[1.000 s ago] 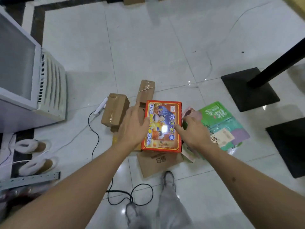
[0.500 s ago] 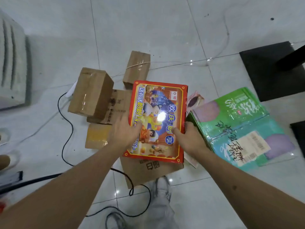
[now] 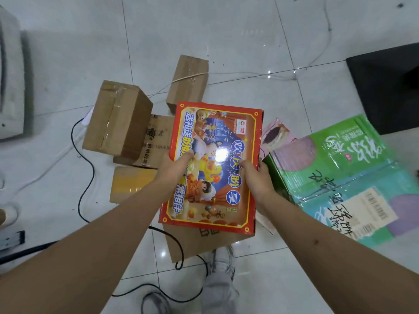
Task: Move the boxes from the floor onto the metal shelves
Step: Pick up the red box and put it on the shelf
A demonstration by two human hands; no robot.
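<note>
Fingers of the left hand curl over the left edge of the red gift box, and the right hand grasps its right edge, thumb on the printed top. Whether the box is clear of what lies under it cannot be told; it sits over a flat brown carton near the person's shoes. Just left are a taped brown box leaning on a printed carton, and a yellow-taped carton nearer. A narrow brown box lies farther off. Close on the right lies a green and teal box, with a pink packet between it and the red one. A black cable loops across the glossy white tiled floor. A white appliance stands far left, a black base plate far right.
</note>
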